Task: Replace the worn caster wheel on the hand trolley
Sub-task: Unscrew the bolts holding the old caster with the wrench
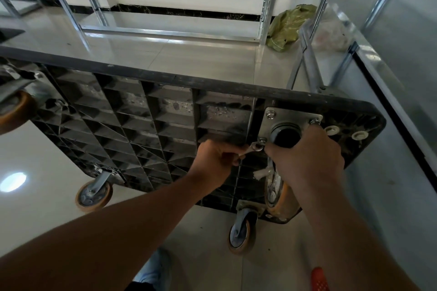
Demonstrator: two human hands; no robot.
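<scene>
Glossy pale tiled floor (208, 59) carries everything here. The black trolley (146, 130) stands tipped on its edge on it, ribbed underside showing, and a crumpled green bag (287, 28) lies by the metal shelving frame (165, 30), whose feet stand on the tiles.

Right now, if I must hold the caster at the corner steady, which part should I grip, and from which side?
Probably its fork and wheel, from the near side. The caster's mounting plate lies flat on the trolley deck, offering no grip, and the wrench in the left hand works at its near-left bolt. The right hand already grips the fork.
</scene>
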